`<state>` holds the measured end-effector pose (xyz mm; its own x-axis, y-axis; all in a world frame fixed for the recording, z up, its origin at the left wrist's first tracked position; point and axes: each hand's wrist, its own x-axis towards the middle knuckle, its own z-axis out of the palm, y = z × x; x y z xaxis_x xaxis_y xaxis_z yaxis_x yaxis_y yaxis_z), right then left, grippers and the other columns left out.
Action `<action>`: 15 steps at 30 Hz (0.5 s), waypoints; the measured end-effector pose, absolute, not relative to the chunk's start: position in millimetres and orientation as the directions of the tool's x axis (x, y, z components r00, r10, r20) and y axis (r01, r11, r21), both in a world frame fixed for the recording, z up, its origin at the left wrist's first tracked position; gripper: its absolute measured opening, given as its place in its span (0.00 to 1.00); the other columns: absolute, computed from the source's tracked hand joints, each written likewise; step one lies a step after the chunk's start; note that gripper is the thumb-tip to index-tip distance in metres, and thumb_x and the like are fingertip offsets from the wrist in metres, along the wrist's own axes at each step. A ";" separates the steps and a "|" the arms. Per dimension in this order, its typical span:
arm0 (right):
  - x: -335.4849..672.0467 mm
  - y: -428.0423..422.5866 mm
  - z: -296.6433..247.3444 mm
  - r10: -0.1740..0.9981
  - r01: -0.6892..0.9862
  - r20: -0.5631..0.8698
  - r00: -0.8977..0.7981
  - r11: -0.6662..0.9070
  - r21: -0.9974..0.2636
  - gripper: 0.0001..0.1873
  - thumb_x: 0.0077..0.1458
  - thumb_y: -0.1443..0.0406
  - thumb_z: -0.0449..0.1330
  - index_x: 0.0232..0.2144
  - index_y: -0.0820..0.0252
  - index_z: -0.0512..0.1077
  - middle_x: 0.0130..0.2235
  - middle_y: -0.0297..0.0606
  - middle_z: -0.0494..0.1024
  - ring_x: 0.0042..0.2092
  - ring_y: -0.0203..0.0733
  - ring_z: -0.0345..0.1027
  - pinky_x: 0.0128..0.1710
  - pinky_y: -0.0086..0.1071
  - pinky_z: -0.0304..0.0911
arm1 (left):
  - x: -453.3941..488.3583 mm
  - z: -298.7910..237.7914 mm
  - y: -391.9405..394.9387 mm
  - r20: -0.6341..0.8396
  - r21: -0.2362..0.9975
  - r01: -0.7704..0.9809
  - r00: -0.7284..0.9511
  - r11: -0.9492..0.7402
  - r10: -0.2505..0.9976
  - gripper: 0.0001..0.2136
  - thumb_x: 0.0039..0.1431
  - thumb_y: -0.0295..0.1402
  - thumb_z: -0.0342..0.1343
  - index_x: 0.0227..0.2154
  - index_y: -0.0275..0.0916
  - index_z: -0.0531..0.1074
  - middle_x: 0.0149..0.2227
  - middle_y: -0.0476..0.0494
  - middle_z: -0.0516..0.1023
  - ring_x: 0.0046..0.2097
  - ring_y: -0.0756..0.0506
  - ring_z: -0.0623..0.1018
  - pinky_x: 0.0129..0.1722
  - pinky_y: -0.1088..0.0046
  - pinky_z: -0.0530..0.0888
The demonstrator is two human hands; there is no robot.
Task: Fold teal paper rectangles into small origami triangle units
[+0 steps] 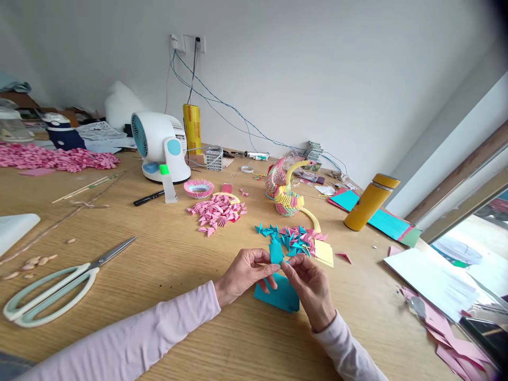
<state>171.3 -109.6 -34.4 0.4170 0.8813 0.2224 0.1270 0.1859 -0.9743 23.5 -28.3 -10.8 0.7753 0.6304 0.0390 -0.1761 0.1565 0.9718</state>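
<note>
A small piece of teal paper (pixel 275 253) is pinched between my left hand (pixel 248 272) and my right hand (pixel 311 286), held above the table. My left thumb and fingers grip its left and lower edge, and my right fingertips close on its lower right corner. Under my hands lies a stack of teal paper sheets (pixel 278 293), partly covered by my fingers. Just beyond, folded teal and pink paper triangles (pixel 296 241) form a loose pile. Beside that pile sit pale yellow paper squares (pixel 324 253).
Large scissors (pixel 71 286) lie at left near some peanuts (pixel 39 260). Behind are a pink triangle pile (pixel 216 211), a glue bottle (pixel 169 185), a white fan (pixel 161 143) and a yellow folded-paper swan (pixel 289 201). A yellow flask (pixel 371 203) stands at right.
</note>
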 end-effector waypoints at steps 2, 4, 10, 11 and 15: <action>169.9 -109.9 -32.1 0.884 0.096 0.211 0.417 0.188 -0.978 0.15 0.48 0.56 0.66 0.28 0.61 0.70 0.28 0.34 0.71 0.27 0.34 0.62 0.25 0.27 0.59 | 23.7 -11.3 -28.4 0.050 0.969 -0.190 0.774 0.156 0.631 0.16 0.48 0.40 0.65 0.31 0.30 0.73 0.25 0.46 0.75 0.23 0.51 0.75 0.18 0.80 0.71; 168.1 -110.3 -29.2 0.887 0.067 0.194 0.419 0.183 -0.981 0.15 0.47 0.55 0.66 0.28 0.61 0.70 0.27 0.34 0.71 0.26 0.33 0.62 0.24 0.27 0.59 | 23.7 -11.9 -28.3 0.060 0.967 -0.202 0.775 0.157 0.629 0.15 0.48 0.39 0.64 0.31 0.30 0.73 0.26 0.45 0.76 0.23 0.51 0.75 0.18 0.80 0.71; 163.8 -111.1 -21.1 0.913 0.000 0.137 0.386 0.148 -0.989 0.19 0.45 0.52 0.67 0.24 0.61 0.68 0.22 0.31 0.69 0.21 0.31 0.59 0.20 0.26 0.58 | 23.6 -14.6 -27.2 0.032 0.956 -0.207 0.777 0.208 0.628 0.14 0.48 0.38 0.64 0.34 0.31 0.75 0.24 0.46 0.76 0.23 0.51 0.75 0.19 0.80 0.71; 163.4 -111.2 -20.5 0.914 0.002 0.131 0.383 0.141 -0.990 0.19 0.45 0.52 0.67 0.24 0.61 0.68 0.22 0.31 0.69 0.21 0.31 0.59 0.19 0.26 0.58 | 23.6 -15.1 -27.2 0.024 0.953 -0.209 0.776 0.220 0.630 0.14 0.49 0.38 0.64 0.33 0.31 0.75 0.24 0.47 0.75 0.23 0.52 0.74 0.19 0.80 0.71; 162.1 -112.3 -19.1 0.924 0.005 0.126 0.362 0.133 -0.991 0.20 0.45 0.52 0.67 0.24 0.62 0.68 0.22 0.32 0.69 0.21 0.31 0.59 0.19 0.25 0.57 | 22.9 -15.4 -27.8 0.010 0.948 -0.206 0.781 0.242 0.625 0.14 0.51 0.39 0.63 0.31 0.32 0.74 0.22 0.49 0.73 0.24 0.51 0.75 0.20 0.80 0.72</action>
<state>162.1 -112.3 -19.1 0.3622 0.9236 0.1256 0.0051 0.1328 -0.9911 22.9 -27.8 -15.4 0.7809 0.6246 0.0101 -0.2055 0.2415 0.9484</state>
